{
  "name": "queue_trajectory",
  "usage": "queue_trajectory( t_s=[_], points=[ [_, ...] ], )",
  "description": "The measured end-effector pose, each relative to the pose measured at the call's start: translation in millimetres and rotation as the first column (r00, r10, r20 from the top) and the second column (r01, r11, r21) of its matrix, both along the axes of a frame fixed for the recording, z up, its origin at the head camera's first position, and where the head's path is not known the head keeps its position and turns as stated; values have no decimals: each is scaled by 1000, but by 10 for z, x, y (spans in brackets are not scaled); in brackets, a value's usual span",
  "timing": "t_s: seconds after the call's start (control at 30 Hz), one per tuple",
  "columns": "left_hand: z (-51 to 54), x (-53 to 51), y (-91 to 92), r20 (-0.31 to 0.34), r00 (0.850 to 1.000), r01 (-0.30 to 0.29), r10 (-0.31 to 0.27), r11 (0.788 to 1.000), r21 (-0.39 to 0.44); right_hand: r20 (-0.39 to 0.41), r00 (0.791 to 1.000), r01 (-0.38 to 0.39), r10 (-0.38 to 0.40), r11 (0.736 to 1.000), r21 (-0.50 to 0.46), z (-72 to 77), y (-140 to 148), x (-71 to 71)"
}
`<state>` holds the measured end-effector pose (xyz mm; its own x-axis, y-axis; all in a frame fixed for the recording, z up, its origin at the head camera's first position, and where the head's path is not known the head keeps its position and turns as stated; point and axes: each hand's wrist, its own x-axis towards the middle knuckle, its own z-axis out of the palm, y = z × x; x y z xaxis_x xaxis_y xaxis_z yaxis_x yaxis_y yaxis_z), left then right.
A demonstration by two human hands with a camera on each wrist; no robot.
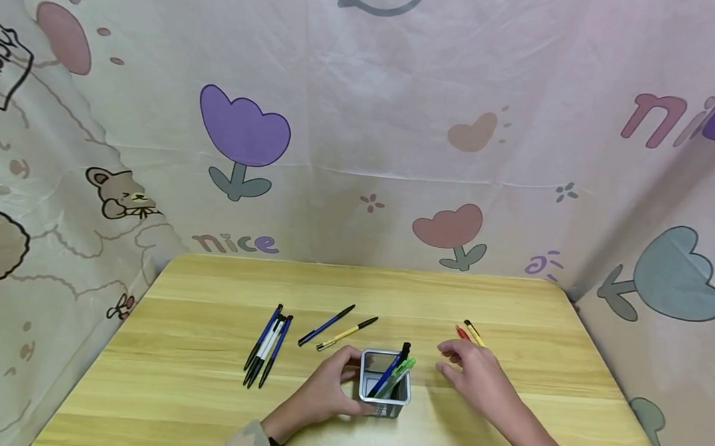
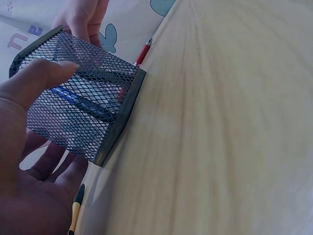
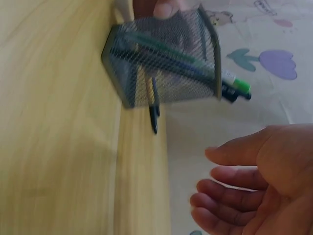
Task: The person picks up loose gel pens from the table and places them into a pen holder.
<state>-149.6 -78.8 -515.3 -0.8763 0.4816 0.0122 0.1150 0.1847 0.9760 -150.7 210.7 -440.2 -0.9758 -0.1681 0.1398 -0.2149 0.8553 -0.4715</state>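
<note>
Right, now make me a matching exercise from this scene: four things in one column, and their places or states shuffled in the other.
1. Mesh pen holder
2. Green pen
3. Red pen
4. Right hand

A. Beside a yellow pen
B. Holding nothing
C. Inside the mesh container
D. Gripped by the left hand

Pairs: 1-D, 2-C, 3-A, 4-B

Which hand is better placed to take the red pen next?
Probably the right hand: it is empty and near the red pen, while the left hand grips the mesh pen holder.
</note>
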Motion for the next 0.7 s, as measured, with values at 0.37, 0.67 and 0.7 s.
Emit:
queue_trajectory(
  t_s=[0.37,0.67,0.7],
  points=[
    [-8,21,-4,-10,1000,4,-4,1000,5,-25,998,67,-66,994,80,-216,295,-164],
    [-9,10,-14,-22,1000,7,-7,1000,5,-25,995,97,-95,985,144,-344,439,-299],
    [-10,10,-14,-24,1000,7,-7,1000,2,-18,995,98,-97,984,147,-352,449,-311]
  ],
)
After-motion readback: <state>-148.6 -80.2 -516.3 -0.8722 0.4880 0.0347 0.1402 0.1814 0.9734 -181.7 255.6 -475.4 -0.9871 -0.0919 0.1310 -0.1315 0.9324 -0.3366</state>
